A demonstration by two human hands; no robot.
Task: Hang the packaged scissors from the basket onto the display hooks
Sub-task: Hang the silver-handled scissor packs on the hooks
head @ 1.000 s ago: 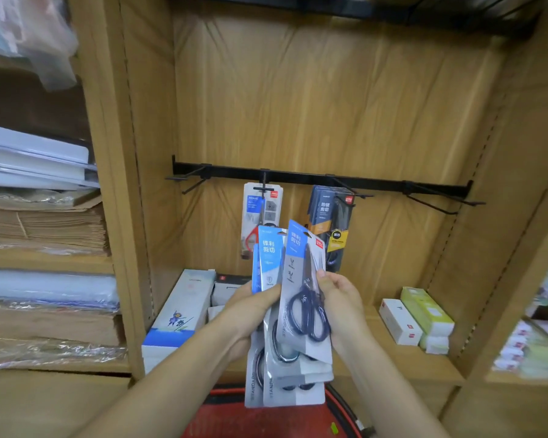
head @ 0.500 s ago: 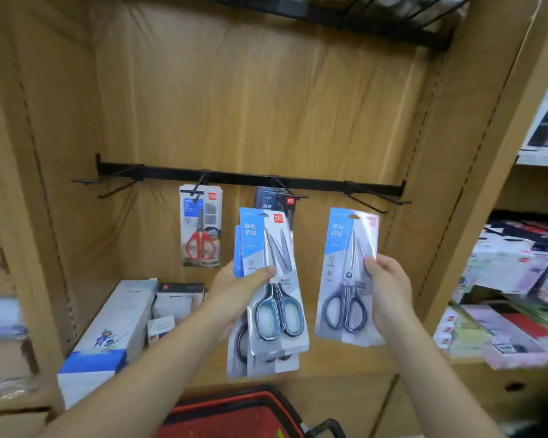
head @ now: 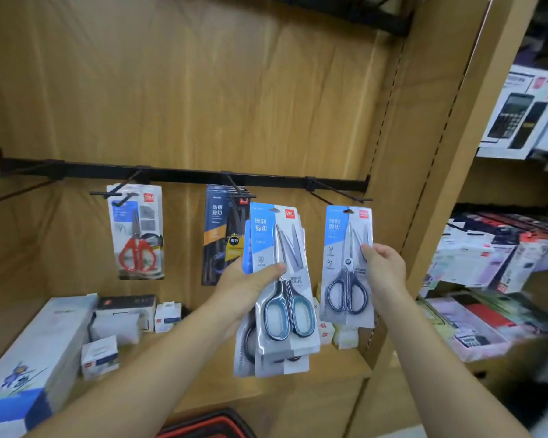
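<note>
My left hand (head: 246, 287) grips a stack of packaged scissors (head: 280, 298) with blue-and-white cards; the front pair has light-blue handles. My right hand (head: 385, 268) holds a single pack of dark-handled scissors (head: 345, 263) by its right edge. The pack's top hole sits just below the tip of the rightmost hook (head: 339, 194) on the black rail (head: 178, 173). A red-handled scissors pack (head: 138, 232) and dark scissors packs (head: 222, 238) hang on other hooks. The basket's red and black rim (head: 209, 426) shows at the bottom edge.
Boxes lie on the wooden shelf below: a long white-and-blue box (head: 29, 358) at left and small white boxes (head: 117, 324). The far-left hook (head: 16, 188) is bare. A wooden upright (head: 424, 184) borders the bay on the right, with calculator packs (head: 519, 121) beyond.
My right hand has lifted the single pack up and to the right, close under the rightmost hook. The view has moved nearer the rail. My left hand keeps the stack.
</note>
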